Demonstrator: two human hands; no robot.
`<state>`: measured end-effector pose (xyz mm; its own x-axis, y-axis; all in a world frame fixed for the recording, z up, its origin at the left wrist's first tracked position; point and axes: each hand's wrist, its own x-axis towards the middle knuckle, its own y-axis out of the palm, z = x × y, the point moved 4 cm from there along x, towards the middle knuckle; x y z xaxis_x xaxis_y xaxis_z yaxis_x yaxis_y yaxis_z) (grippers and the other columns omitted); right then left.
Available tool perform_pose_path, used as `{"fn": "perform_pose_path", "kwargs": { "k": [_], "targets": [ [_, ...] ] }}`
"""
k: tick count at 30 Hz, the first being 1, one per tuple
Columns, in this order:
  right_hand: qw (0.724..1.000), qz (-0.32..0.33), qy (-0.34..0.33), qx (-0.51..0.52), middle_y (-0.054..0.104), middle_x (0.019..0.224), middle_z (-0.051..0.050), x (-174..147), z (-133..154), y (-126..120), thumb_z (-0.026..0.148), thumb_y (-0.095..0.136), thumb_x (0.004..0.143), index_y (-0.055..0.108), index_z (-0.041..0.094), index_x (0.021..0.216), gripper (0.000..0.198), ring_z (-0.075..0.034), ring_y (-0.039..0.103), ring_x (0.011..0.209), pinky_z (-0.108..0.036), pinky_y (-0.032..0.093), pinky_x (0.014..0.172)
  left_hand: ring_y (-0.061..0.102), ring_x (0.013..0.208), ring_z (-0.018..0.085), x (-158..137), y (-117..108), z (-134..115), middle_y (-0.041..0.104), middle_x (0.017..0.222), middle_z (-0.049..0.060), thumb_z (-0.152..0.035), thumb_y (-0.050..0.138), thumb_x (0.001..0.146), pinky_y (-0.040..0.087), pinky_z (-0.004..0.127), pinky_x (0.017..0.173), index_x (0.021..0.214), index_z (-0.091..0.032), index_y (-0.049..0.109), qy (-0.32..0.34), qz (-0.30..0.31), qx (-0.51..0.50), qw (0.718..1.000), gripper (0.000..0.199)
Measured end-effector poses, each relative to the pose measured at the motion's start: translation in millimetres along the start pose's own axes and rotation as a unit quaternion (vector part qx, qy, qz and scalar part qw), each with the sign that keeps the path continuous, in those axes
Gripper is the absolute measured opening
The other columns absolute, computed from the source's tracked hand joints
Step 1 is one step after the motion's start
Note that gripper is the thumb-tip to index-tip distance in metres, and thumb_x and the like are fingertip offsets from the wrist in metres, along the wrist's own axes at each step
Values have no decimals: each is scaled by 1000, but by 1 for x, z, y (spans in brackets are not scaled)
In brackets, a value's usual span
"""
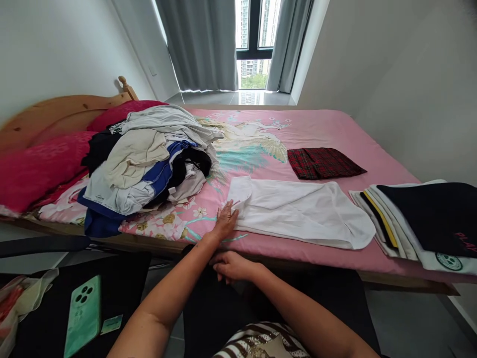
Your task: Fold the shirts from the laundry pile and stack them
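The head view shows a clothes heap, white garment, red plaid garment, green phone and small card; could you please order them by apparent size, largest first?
1. Clothes heap
2. White garment
3. Red plaid garment and green phone: too alike to rank, and the phone is nearer the camera
4. Small card

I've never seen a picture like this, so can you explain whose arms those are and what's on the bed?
They belong to a person using bare hands, not a machine. The camera, worn on their head, looks forward and down. On the pink bed lie a jumbled clothes pile, a white cloth, a red checked cloth and a folded stack. The left hand rests at one end of the white cloth. The right hand is near the bed's edge, seemingly holding nothing.
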<state>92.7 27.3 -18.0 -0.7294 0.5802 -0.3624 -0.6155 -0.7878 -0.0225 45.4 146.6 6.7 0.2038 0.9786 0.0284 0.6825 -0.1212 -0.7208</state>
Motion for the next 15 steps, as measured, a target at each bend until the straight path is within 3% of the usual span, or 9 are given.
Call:
{"fn": "perform_pose_path", "kwargs": {
  "k": [4,7,10,12,13,15],
  "targets": [
    [997,57,1,-47,65,71,1,-22,0,13,23,47,82,63,20,105,28,-8,53,48,-16,42,41,15,142,24,-17,35,-12,23,153,11,-37,35,92,-2,56,113,140,-22,39,59,-5,181,982,50],
    [990,106,3,-90,67,70,0,-42,5,12,26,49,81,67,19,86,20,-8,54,49,-16,41,42,13,143,24,-28,50,-15,21,153,11,-35,38,90,-4,55,113,142,-20,35,79,-9,238,968,53],
    [988,119,31,-91,64,63,1,-56,12,-9,33,49,82,67,18,82,23,-10,53,47,-18,39,42,16,142,22,-30,49,-15,25,153,9,-32,34,91,-1,53,115,142,-18,34,94,-25,245,965,52],
    [996,25,27,-82,60,57,2,-56,18,-40,36,46,83,67,18,82,28,-10,50,46,-19,38,43,21,141,22,-29,45,-15,29,151,10,-30,32,92,3,51,115,141,-17,36,91,-23,238,967,51],
    [995,-59,8,-82,58,56,2,-55,21,-61,37,45,83,66,18,79,29,-10,49,46,-19,37,45,22,140,22,-28,43,-16,30,150,10,-30,31,92,4,51,116,140,-17,37,91,-19,234,968,50],
    [966,-241,-37,-82,53,54,2,-52,28,-104,39,45,83,63,17,72,31,-10,45,48,-20,36,47,23,140,22,-26,41,-19,31,150,10,-29,30,93,7,50,116,140,-15,38,94,-19,226,969,50]
  ]
}}
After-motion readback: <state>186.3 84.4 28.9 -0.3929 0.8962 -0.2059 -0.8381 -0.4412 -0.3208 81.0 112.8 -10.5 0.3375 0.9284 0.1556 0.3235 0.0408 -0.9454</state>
